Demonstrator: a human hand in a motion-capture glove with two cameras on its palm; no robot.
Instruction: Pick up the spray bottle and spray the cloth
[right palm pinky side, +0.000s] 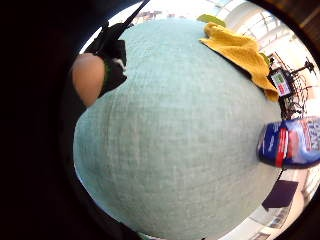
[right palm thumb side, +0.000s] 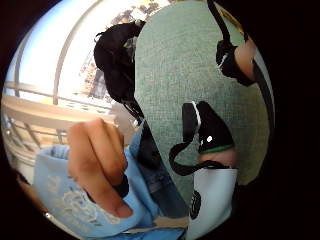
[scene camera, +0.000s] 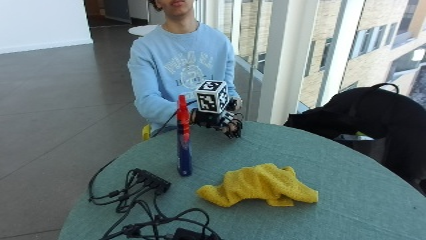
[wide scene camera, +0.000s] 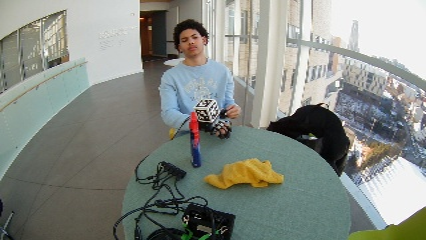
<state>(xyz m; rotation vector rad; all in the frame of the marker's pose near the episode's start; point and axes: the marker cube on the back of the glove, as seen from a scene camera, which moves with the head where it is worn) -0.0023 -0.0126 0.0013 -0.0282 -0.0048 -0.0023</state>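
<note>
A blue spray bottle with a red top stands upright on the round teal table, left of the middle. A crumpled yellow cloth lies to its right, nearer the front edge. My gloved right hand hovers low over the table's far edge, behind the bottle and apart from it, fingers relaxed and holding nothing. The little finger side palm view looks down on bare tabletop, with the bottle and the cloth off to one side. The person's bare hand is curled close beside my palm.
A black power strip and tangled cables lie at the table's front left, with a black device at the near edge. A black bag sits beyond the table's right side. Windows and a railing run behind.
</note>
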